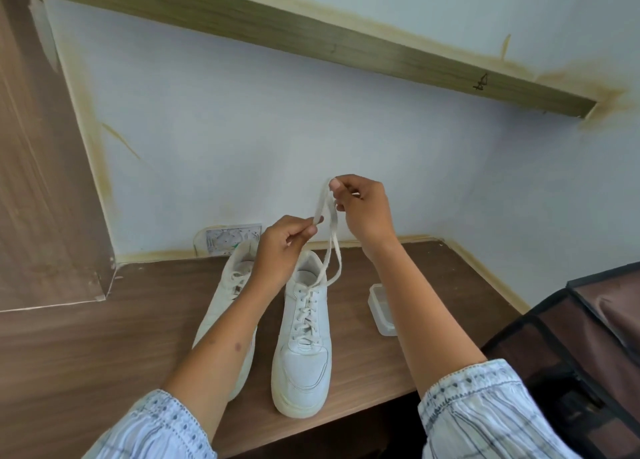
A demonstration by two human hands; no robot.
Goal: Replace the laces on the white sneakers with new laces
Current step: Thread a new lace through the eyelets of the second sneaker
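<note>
Laces (333,247) on the centre sneaker (304,337) stay threaded; left hand (287,247) and right hand (363,209) each pinch an end. Unthreading likely comes next.

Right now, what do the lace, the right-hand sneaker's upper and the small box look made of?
Lace: flat woven fabric, off-white and matte; it hangs limp from both hands.
Right-hand sneaker: smooth white upper, probably leather or synthetic, with stitched panels and a slight sheen; thick sole looks rubbery.
Small box: translucent plastic, with the desk showing dimly through it.
</note>
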